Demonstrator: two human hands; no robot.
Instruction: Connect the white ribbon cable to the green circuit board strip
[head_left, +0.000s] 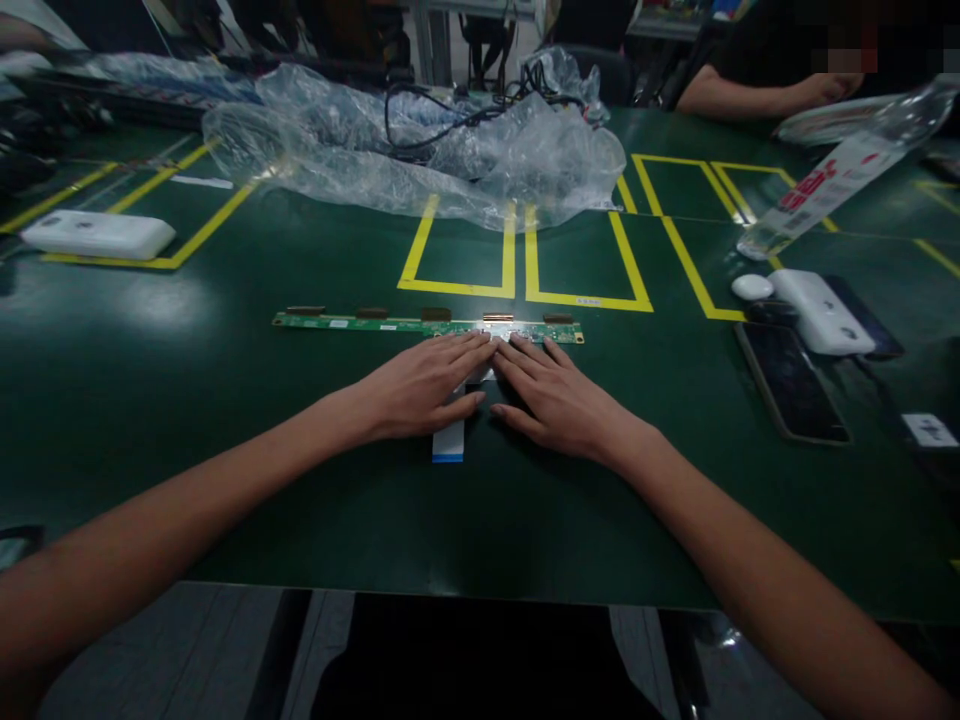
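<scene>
A long, narrow green circuit board (360, 323) lies crosswise on the dark green table (300, 520), with several brown flex tabs along its far edge. My left hand (420, 385) rests palm down, fingers stretched out, its fingertips at the board's near edge. Beside it my right hand (551, 395) lies in the same way, and the fingertips of both hands meet over a shiny patch. A white flat ribbon cable (448, 440) with a blue end sticks out toward me from under my left hand. What lies beneath the fingers is mostly hidden.
Crumpled clear plastic wrap (450, 160) with black cables lies at the back. Yellow tape outlines (457, 290) mark the table. A phone (791, 380), a white device (825, 315) and a tilted bottle (832, 185) are at right; another white device (101, 235) is at left. A person's arm (742, 100) rests across the table.
</scene>
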